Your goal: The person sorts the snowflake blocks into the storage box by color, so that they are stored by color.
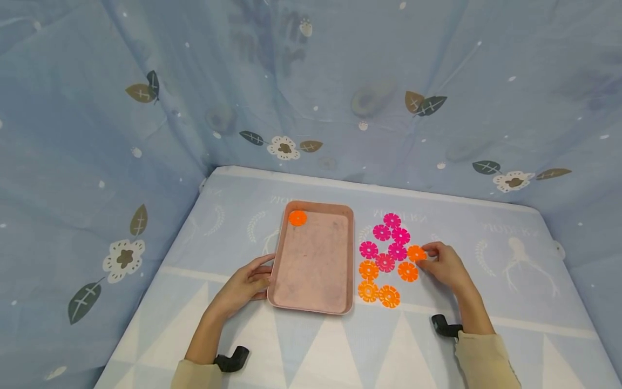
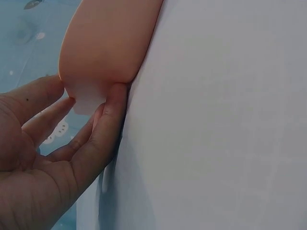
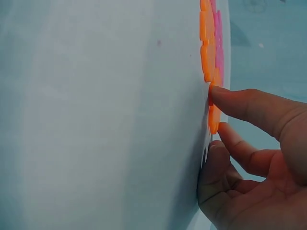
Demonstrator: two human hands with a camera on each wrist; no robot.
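Observation:
My left hand [image 1: 245, 286] holds the left edge of a shallow pink tray [image 1: 311, 265]. In the left wrist view, its fingertips [image 2: 56, 85] meet the upper rim, while another digit lies at the tray's lower edge. One orange notched plastic disc [image 1: 298, 218] lies in the tray's far left corner. To the right of the tray, my right hand [image 1: 446, 265] pinches an orange notched disc [image 1: 416, 254] at the right side of a flat group. That group has several pink discs [image 1: 382, 232] farther back and several orange discs [image 1: 368, 291] nearer me.
The table [image 1: 194, 259] is covered in pale blue and white patterned cloth. Blue fabric [image 1: 311, 97] with flowers and leaves rises behind and at the sides. Black wrist mounts [image 1: 233, 360] protrude beside both forearms, close over the cloth.

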